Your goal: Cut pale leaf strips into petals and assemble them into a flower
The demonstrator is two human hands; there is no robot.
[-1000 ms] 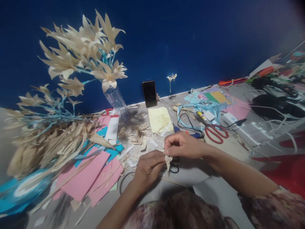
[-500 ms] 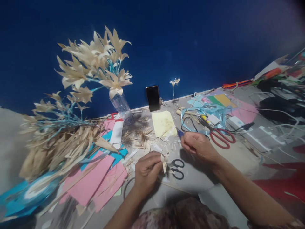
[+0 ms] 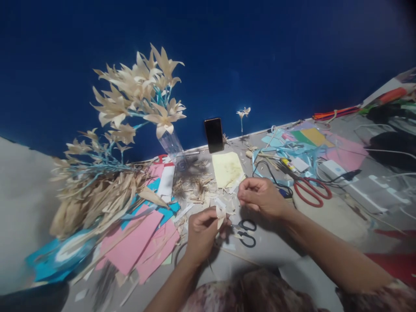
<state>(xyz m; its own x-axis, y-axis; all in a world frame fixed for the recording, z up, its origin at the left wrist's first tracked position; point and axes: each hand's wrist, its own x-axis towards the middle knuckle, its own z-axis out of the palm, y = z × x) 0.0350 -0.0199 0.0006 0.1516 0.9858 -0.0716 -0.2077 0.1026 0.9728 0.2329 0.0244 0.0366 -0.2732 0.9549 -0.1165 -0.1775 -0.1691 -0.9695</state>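
Pinched in my left hand (image 3: 202, 234) is a small cream husk petal piece (image 3: 221, 215), held upright above the table. My right hand (image 3: 260, 198) hovers a little farther away and to the right, thumb and fingers pressed together; whatever they grip, if anything, I cannot make out. Just beyond my left fingertips lie black-handled scissors (image 3: 247, 234), their blades partly hidden by that hand. A dark blue object (image 3: 285, 191) shows behind my right hand, partly covered by it.
Cream husk flowers (image 3: 139, 91) fill a clear vase (image 3: 172, 145). A phone (image 3: 213, 135) leans on the blue wall behind yellow paper (image 3: 228, 169). Pink sheets (image 3: 130, 242) and dried husks (image 3: 94, 203) crowd the left; red-handled scissors (image 3: 312, 193) and a power strip (image 3: 377, 193) lie right.
The dark blue object that showed at my right fingertips is now behind that hand, to its right. My right hand has shifted slightly left, closer to the petal piece. The view has turned slightly.
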